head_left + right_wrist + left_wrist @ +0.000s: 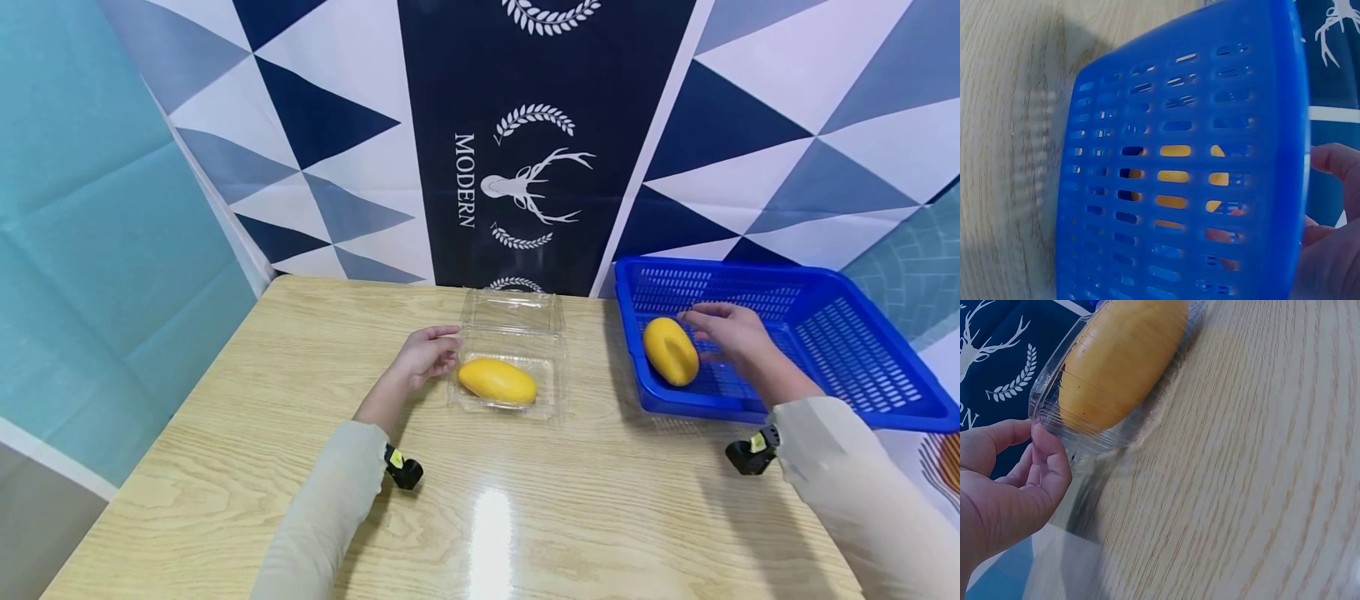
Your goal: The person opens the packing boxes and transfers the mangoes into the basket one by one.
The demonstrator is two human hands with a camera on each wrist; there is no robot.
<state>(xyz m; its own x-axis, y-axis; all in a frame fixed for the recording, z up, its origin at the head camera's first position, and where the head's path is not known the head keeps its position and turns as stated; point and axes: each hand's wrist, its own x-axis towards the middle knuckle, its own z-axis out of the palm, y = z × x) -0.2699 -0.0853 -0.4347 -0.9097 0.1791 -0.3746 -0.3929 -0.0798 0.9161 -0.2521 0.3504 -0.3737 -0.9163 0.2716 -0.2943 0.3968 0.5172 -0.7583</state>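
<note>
A clear plastic clamshell box lies with its lid raised at the back, and one yellow mango rests inside it. My left hand pinches the box's left rim between thumb and fingertips, as the left wrist view shows close up. A second yellow mango, with a dent in its side, lies at the left end of the blue basket. Just right of that mango, my right hand reaches into the basket with fingers loosely bent and apart. Through the basket's slots in the right wrist view, parts of the mango show.
Both things stand on a light wood-grain table, the basket toward the right edge. A patterned cloth hangs right behind the table. The basket's slotted wall stands between the right wrist camera and the fingers.
</note>
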